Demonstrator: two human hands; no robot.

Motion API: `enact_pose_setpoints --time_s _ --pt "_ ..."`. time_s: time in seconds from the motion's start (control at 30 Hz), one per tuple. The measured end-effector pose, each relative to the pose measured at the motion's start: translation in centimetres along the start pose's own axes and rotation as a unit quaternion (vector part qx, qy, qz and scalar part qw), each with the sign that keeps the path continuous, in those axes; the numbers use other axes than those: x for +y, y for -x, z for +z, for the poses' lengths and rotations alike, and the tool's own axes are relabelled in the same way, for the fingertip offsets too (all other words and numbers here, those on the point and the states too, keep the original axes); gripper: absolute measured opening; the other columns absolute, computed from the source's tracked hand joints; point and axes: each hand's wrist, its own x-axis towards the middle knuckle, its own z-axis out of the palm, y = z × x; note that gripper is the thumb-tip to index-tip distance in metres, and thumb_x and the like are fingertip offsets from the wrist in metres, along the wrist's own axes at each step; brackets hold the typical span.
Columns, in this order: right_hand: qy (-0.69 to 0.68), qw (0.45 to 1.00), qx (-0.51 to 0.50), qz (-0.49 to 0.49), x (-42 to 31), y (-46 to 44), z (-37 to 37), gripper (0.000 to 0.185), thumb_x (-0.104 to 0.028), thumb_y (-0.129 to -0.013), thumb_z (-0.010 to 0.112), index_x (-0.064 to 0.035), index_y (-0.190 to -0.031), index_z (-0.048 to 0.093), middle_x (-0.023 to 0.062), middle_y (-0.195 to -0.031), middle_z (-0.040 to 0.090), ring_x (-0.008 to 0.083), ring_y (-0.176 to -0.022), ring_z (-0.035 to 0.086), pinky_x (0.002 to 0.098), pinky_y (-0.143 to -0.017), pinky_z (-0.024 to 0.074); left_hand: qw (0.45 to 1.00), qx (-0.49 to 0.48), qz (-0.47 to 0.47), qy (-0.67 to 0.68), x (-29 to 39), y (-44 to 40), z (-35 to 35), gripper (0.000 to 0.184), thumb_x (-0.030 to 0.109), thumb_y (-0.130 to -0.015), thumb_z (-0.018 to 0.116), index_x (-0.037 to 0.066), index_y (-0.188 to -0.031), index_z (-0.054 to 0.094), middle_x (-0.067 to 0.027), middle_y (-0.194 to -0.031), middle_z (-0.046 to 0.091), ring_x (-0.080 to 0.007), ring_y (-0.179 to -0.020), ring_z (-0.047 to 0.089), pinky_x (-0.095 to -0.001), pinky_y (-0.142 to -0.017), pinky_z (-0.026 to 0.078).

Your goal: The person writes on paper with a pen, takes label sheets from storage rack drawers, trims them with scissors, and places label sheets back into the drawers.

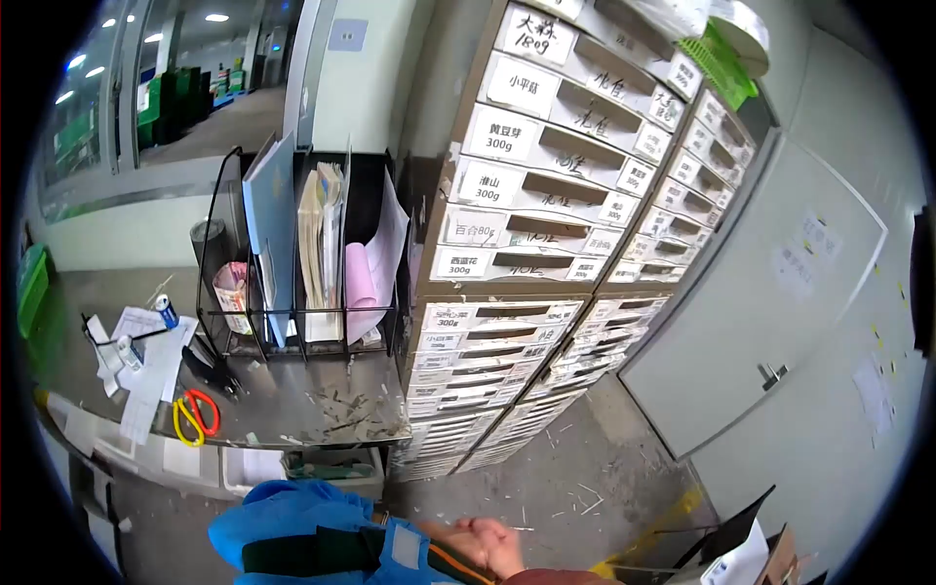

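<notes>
We are holding our hands (490,542) together, low in view; we are finding we cannot tell either grip's width; the labelled drawer cabinet (502,331) is standing beyond them, beside the desk (283,395) where scissors (200,419) are lying.

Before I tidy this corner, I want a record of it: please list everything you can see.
table: one, grey, left
drawer columns: two, white, centre
basket: one, green, atop drawers
wire rack: one, black, on table
folder: one, blue, in rack
upright papers: several, cream, in rack
rolled paper: one, pink, in rack
scissors: one pair, red and yellow, on table
loose papers: several, white, on table
bin: one, pale, below table edge
scraps: many, pale, on floor
crates: several, green, top left
door: one, pale grey, right
flat pieces: several, black, white, brown, lower right
garment: one, blue, bottom
left hand: one, bare, bottom centre
right hand: one, bare, touching the left
</notes>
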Motion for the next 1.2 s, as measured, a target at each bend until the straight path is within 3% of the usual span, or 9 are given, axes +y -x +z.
enact_pose_setpoints --time_s 0.13,0.23,0.33,0.5,0.63,0.73,0.93,1.03,1.2 --pt "-0.15 0.986 0.052 0.046 -1.8 -12.9 -9.8 0.021 -0.008 -0.083 0.059 0.0018 -0.102 0.059 0.0072 -0.104 0.058 0.0104 -0.087 0.054 0.0264 -0.077 0.0454 0.989 0.085 0.119 -0.011 -0.1 -6.3 -3.2 0.023 0.016 -0.084 0.058 0.008 -0.105 0.058 -0.0074 -0.086 0.063 -0.0181 -0.076 0.063 -0.0307 -0.063 0.051" --pt "-0.317 0.936 0.049 -0.146 -6.6 -23.5 -15.3 0.046 -0.014 -0.086 0.058 0.0001 -0.127 0.04 0.016 -0.118 0.051 0.0184 -0.08 0.058 0.0286 -0.069 0.0472 0.965 0.154 -0.097 0.19 4.9 -9.0 -10.3 0.027 0.017 -0.087 0.055 0.009 -0.113 0.055 -0.0064 -0.099 0.062 -0.0148 -0.092 0.059 -0.0297 -0.076 0.048" --pt "-0.495 0.852 -0.035 -0.167 -13.4 -32.0 -19.2 0.048 -0.024 -0.089 0.048 -0.001 -0.13 0.036 0.0135 -0.131 0.043 0.0237 -0.081 0.058 0.0313 -0.066 0.0476 0.932 0.307 0.097 0.167 12.6 -10.7 -20.3 0.041 0.029 -0.093 0.045 0.0 -0.121 0.046 -0.0125 -0.121 0.052 -0.0244 -0.113 0.047 -0.0383 -0.097 0.034" --pt "-0.707 0.696 -0.119 -0.047 -18.3 -41.7 -20.5 0.024 -0.009 -0.082 0.053 0.0041 -0.1 0.044 0.0129 -0.095 0.047 0.028 -0.096 0.056 0.0332 -0.065 0.046 0.945 0.282 0.164 -0.003 28.1 -14.6 -23.7 0.05 0.034 -0.095 0.03 -0.003 -0.128 0.038 -0.0171 -0.127 0.046 -0.0272 -0.123 0.034 -0.0404 -0.103 0.023" --pt "-0.597 0.776 -0.172 -0.108 -17.4 -40.0 -21.3 0.056 -0.01 -0.079 0.057 0.0053 -0.127 0.032 0.0152 -0.108 0.045 0.0325 -0.095 0.057 0.0301 -0.059 0.0489 0.936 0.315 0.147 -0.057 28.6 -17.1 -21.0 0.051 0.036 -0.095 0.029 -0.003 -0.125 0.04 -0.0174 -0.124 0.047 -0.0278 -0.119 0.037 -0.0409 -0.1 0.026" --pt "-0.492 0.841 -0.176 -0.14 -17.3 -38.3 -22.6 0.047 -0.014 -0.086 0.047 0.004 -0.128 0.035 0.0214 -0.125 0.044 0.0311 -0.092 0.06 0.0293 -0.055 0.0528 0.923 0.355 0.122 -0.089 28.1 -17.7 -18.1 0.051 0.037 -0.095 0.027 -0.003 -0.123 0.042 -0.0177 -0.122 0.047 -0.0283 -0.116 0.039 -0.0413 -0.098 0.027" --pt "-0.699 0.686 -0.195 -0.05 -18.7 -41.0 -23.2 0.031 -0.008 -0.085 0.046 0.0092 -0.111 0.042 0.0233 -0.117 0.05 0.0277 -0.095 0.059 0.0306 -0.064 0.0538 0.912 0.387 0.092 -0.103 27.5 -17.8 -14.3 0.054 0.039 -0.095 0.025 -0.004 -0.119 0.045 -0.0182 -0.117 0.049 -0.0293 -0.109 0.044 -0.042 -0.094 0.031" --pt "-0.768 0.621 -0.155 -0.008 -20.2 -42.8 -23.2 0.017 -0.004 -0.078 0.049 0.0016 -0.093 0.043 0.0167 -0.097 0.055 0.0211 -0.077 0.056 0.0282 -0.053 0.0475 0.895 0.438 0.078 -0.045 28.9 -15.8 -16.4 0.055 0.041 -0.094 0.024 -0.004 -0.117 0.047 -0.0185 -0.115 0.049 -0.0297 -0.106 0.046 -0.0424 -0.092 0.033" --pt "-0.715 0.684 -0.128 -0.073 -20.0 -37.6 -23.9 0.026 -0.009 -0.076 0.05 -0.0048 -0.101 0.047 0.0081 -0.109 0.053 0.0127 -0.057 0.046 0.0251 -0.044 0.0368 0.933 0.299 0.126 0.158 28.0 -15.1 -18.4 0.059 0.041 -0.095 0.024 -0.008 -0.115 0.048 -0.02 -0.117 0.048 -0.0322 -0.103 0.048 -0.044 -0.091 0.034"
